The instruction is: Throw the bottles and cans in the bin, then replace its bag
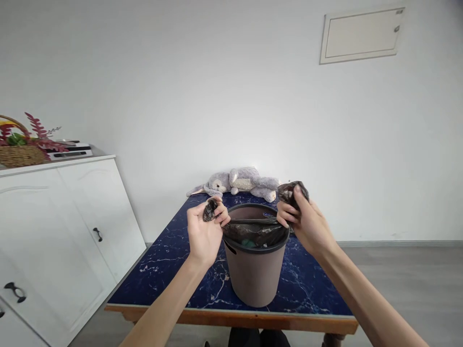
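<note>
Gripping bunched black bag (258, 235): left hand (206, 232), right hand (306, 219), both curled.

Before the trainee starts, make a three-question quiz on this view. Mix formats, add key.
1. What do the left hand and right hand each grip, at either side of the bin?
2. True or false: the plush rabbit lies at the far end of the table, by the wall.
3. Where is the wicker basket? A) on the floor; B) on the white cabinet; C) on the table.

Key: 1. Bunched parts of the dark plastic bag; 2. True; 3. B.
</note>
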### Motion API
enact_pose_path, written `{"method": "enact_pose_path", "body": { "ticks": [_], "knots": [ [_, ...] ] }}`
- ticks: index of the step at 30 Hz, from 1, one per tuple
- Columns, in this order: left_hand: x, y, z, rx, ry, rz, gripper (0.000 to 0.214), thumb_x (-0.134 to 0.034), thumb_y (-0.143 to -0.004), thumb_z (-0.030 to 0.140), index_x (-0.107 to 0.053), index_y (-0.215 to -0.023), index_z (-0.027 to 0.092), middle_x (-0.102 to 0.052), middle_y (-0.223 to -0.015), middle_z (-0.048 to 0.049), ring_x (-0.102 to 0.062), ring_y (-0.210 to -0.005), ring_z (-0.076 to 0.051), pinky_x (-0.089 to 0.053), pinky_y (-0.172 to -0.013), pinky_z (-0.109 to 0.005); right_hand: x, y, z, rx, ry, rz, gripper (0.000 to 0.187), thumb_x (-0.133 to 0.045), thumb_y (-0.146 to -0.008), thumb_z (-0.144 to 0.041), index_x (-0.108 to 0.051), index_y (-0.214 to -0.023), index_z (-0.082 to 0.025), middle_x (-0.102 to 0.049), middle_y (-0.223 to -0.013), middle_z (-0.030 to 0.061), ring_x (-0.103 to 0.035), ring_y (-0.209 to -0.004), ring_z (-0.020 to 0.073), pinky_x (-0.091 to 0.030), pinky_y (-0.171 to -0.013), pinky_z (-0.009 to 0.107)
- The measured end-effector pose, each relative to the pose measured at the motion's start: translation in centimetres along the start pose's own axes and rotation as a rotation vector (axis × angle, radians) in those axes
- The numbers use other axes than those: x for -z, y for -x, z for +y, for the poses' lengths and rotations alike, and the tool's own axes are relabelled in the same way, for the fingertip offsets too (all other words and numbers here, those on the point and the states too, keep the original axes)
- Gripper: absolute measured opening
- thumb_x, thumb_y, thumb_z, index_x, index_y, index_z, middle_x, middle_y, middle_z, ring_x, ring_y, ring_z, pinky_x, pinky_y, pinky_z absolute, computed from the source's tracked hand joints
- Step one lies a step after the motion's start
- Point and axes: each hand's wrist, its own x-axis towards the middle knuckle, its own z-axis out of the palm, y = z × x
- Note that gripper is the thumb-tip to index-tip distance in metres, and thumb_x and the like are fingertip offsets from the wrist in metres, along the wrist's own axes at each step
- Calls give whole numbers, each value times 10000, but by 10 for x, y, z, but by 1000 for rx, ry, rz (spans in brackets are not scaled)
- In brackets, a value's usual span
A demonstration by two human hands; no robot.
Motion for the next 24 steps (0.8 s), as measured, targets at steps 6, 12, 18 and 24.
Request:
{"method": "enact_pose_path", "body": {
  "ticks": [6,12,18,24],
  "knots": [
    [-12,0,-4,-34,-738,-177,494,-885,-826,443,-735,-1259,259,-667,-937,-26,-620,-829,-175,-509,-779,-281,-11,9,6,67,521,-185,414,-549,-1038,-644,-547,-915,-249,-508,-793,-14,-456,-681,151,-444,-622,274],
    [-22,-7,-16,-108,-758,-141,337,-799,-886,540,-827,-935,208,-795,-941,-67,-732,-935,-264,-566,-843,-346,-9,12,4,-10,530,-309,372,-547,-1052,-602,-537,-958,-243,-392,-748,-46,-343,-660,141,-335,-592,280],
    [-19,-6,-17,-142,-762,-62,333,-779,-906,550,-826,-941,222,-788,-931,-55,-719,-917,-244,-536,-804,-320,9,11,-1,-135,401,-459,386,-600,-1051,-561,-580,-908,-204,-389,-784,-31,-345,-731,143,-342,-677,304],
    [-19,-3,-11,-103,-750,-81,372,-701,-963,591,-679,-1061,234,-502,-650,49,-475,-603,-129,-391,-597,-266,1,5,5,-196,145,-297,353,-692,-988,-550,-614,-945,-208,-282,-702,-84,-251,-593,103,-367,-597,281]
  ]
}}
